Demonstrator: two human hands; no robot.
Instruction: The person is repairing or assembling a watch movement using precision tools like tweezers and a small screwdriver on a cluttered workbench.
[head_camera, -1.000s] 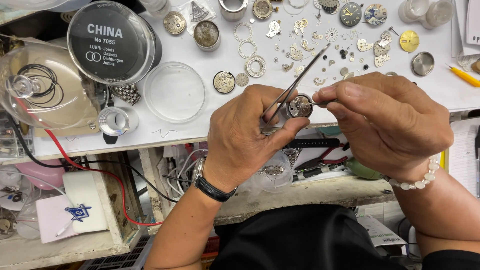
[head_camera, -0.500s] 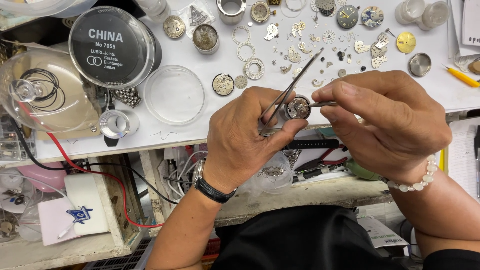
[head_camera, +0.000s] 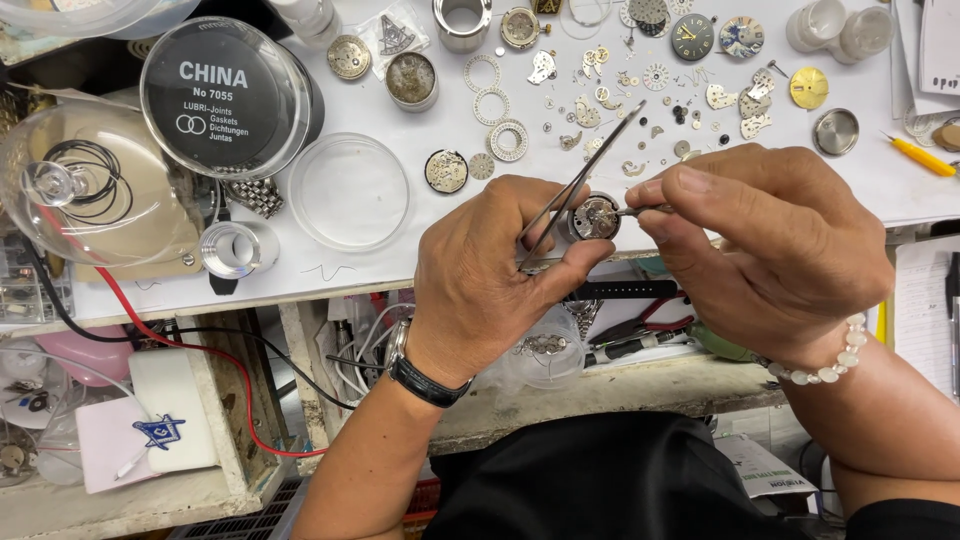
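Observation:
My left hand (head_camera: 490, 270) pinches a small round watch movement (head_camera: 595, 217) between thumb and forefinger at the front edge of the white bench top (head_camera: 350, 280). The same hand also holds steel tweezers (head_camera: 585, 175), whose tips point up and to the right above the movement. My right hand (head_camera: 770, 245) grips a thin metal tool (head_camera: 645, 210), its tip touching the movement's right side. A black wristwatch sits on my left wrist, and a pearl bracelet on my right.
Several loose watch parts, rings and dials (head_camera: 640, 80) lie scattered on the bench behind my hands. A clear round dish (head_camera: 350, 192), a black-lidded round tin (head_camera: 225, 95) and a glass dome (head_camera: 90, 190) stand at left. A yellow-handled tool (head_camera: 920, 155) lies at right.
My hands and the movement have stayed almost still; the view has shifted slightly and the tweezers tilt a little differently.

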